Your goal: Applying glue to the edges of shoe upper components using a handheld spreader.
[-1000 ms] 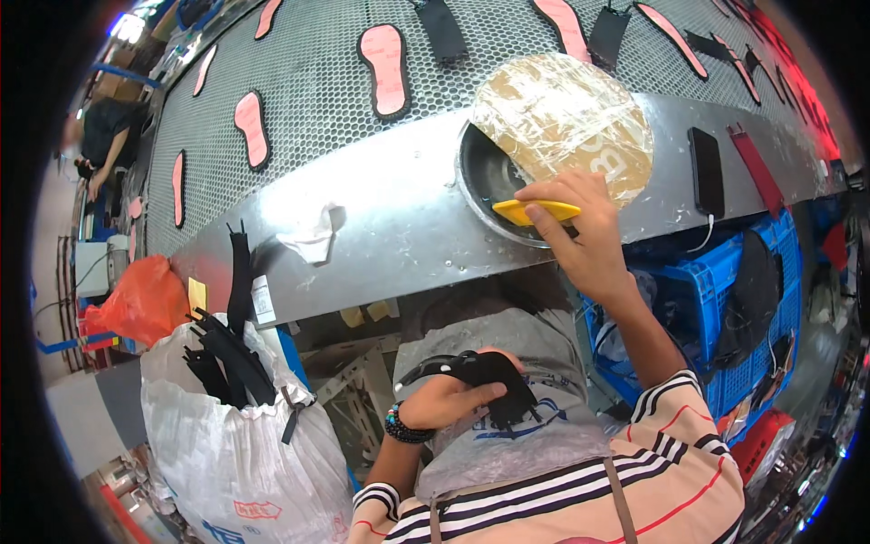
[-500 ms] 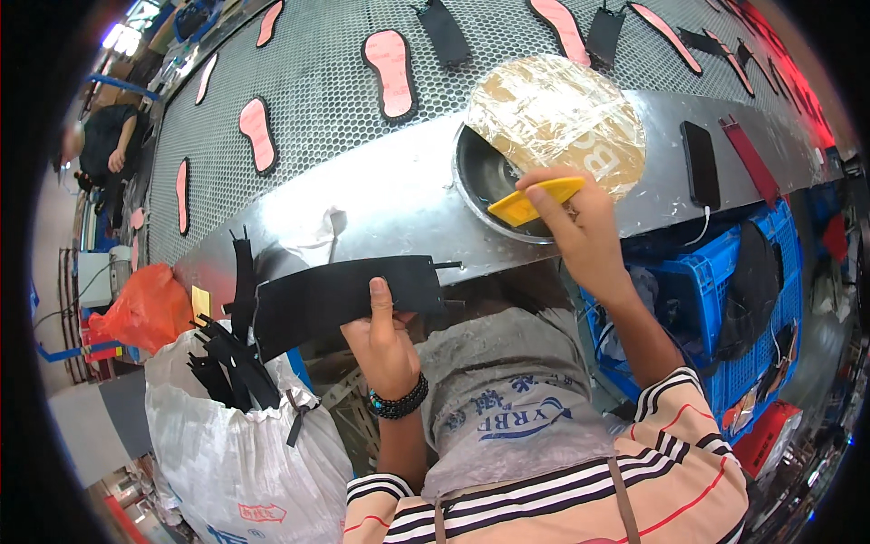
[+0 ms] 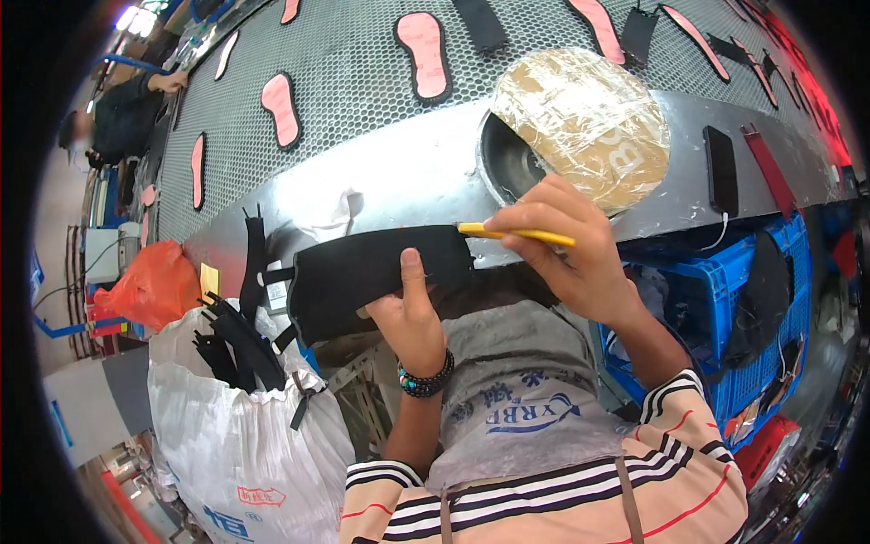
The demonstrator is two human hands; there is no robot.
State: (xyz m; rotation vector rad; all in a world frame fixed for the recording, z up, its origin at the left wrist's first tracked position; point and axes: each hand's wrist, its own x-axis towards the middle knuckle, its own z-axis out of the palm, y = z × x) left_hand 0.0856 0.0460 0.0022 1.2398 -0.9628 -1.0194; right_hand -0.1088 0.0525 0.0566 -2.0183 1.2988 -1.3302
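My left hand (image 3: 412,326) is closed on a long black fabric piece (image 3: 358,276), thumb on top and fingers underneath, at the metal table's near edge. My right hand (image 3: 573,258) grips a yellow plastic scraper (image 3: 536,236), seen nearly edge-on. Its tip meets the upper right corner of the fabric piece. Just beyond the right hand stands a round metal bowl (image 3: 497,163), mostly covered by a tape-wrapped cardboard disc (image 3: 589,122). Whatever is in the bowl is hard to make out.
Pink insoles (image 3: 423,54) and black strips (image 3: 480,23) lie on the mesh conveyor (image 3: 349,86). A phone (image 3: 721,168) and a red strip (image 3: 768,172) are right of the bowl. Black strips fill a white sack (image 3: 245,444) at left; a blue crate (image 3: 752,308) stands right. A person (image 3: 122,118) works far left.
My right hand has brought the scraper from the bowl's rim to the fabric's upper right corner. The fabric piece has turned and shifted slightly right, and the view has moved a little.
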